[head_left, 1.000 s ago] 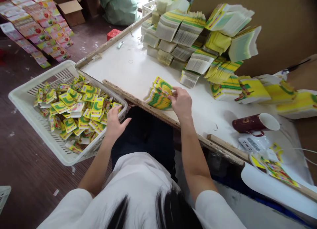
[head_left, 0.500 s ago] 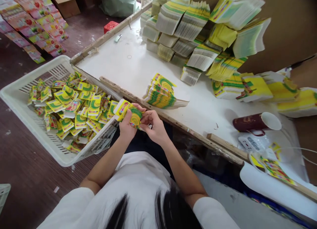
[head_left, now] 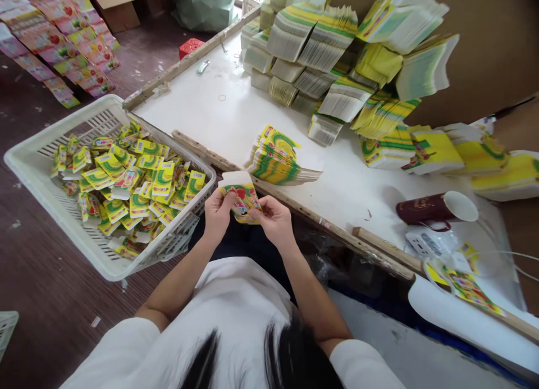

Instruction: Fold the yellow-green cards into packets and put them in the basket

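Observation:
Both hands hold one small printed card box (head_left: 241, 198), yellow and green with a white flap, just in front of the table's wooden edge. My left hand (head_left: 217, 212) pinches its left side and my right hand (head_left: 273, 220) pinches its right side. Behind them, a fanned stack of flat yellow-green cards (head_left: 275, 156) lies on the white table (head_left: 202, 105). To the left, a white plastic basket (head_left: 37, 192) holds several folded boxes of the same print (head_left: 126, 181).
Large piles of flat printed cards (head_left: 337, 58) fill the table's back and right. A dark red mug (head_left: 433, 208) lies on its side at right, by a white power strip (head_left: 425, 244). Printed sheets (head_left: 54, 35) and a cardboard box (head_left: 113, 4) sit on the floor.
My right hand left the fanned stack with a card and met my left hand before my body. The card has since been turned and partly folded between both hands.

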